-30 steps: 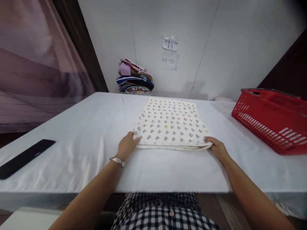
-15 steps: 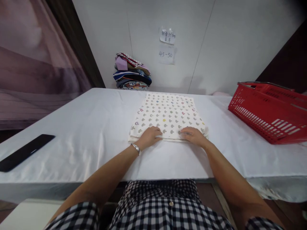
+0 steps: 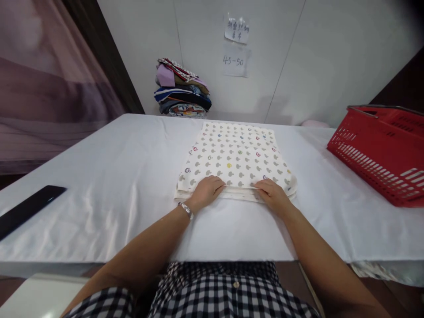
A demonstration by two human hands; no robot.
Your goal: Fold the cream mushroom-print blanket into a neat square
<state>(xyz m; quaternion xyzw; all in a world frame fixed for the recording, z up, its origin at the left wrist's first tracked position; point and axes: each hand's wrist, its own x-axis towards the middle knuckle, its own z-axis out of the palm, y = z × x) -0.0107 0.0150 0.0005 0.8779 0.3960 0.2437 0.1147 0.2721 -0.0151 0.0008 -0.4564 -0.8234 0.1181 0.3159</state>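
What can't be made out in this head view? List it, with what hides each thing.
- Fingertips of the left hand and right hand: curled over the near edge of the folded cloth, so whether they pinch it is unclear.
- Red basket: cut off by the right edge; contents hidden by its wall.
- Black object: cut off by the left edge.
- Upper note: writing too small.
- Clothes pile: single items too small.

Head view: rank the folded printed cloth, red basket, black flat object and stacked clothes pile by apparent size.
1. Folded printed cloth
2. Red basket, cut off by the frame, so possibly larger
3. Stacked clothes pile and black flat object look alike; the pile stands farther off.
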